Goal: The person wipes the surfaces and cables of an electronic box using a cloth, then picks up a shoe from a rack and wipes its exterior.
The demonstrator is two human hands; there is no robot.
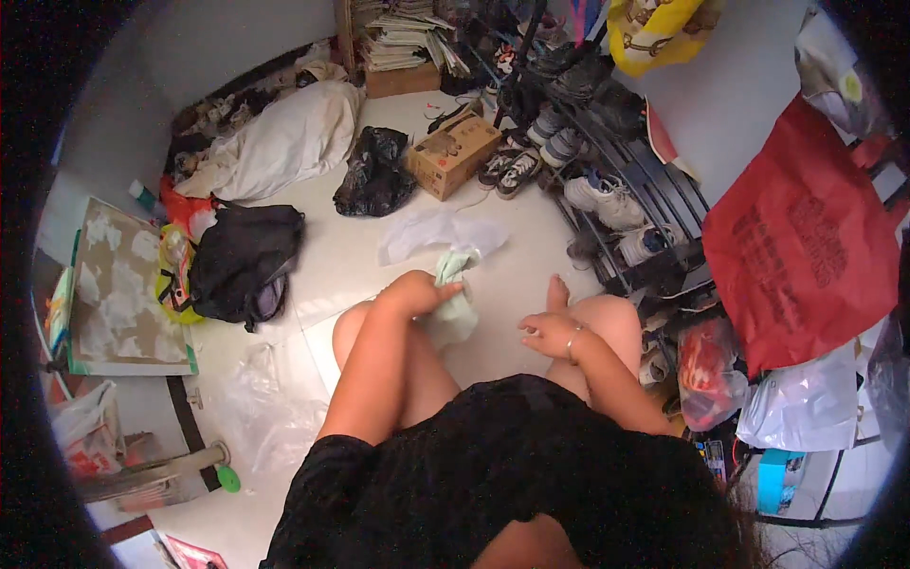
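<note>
Open floor ahead, clutter on both sides

Bare pale tiled floor (332, 266) lies open in front of the knees, with only a crumpled white plastic sheet (436, 232) on it. On the right, a dark metal shoe rack (654, 190) packed with sneakers and a hanging red fabric bag (801, 247) crowd in close. On the left sits a slumped black backpack (242, 261); beyond, a brown cardboard box (453, 152) and a black plastic bag (374, 171).

a brown cardboard box (453, 152) with dark printing sits on the pale floor just beside the shoe rack (654, 204). a red bag (801, 242) with darker lettering hangs at the right, a yellow printed bag (654, 33) above the rack, and white plastic bags (806, 403) lie beneath the red one.
</note>
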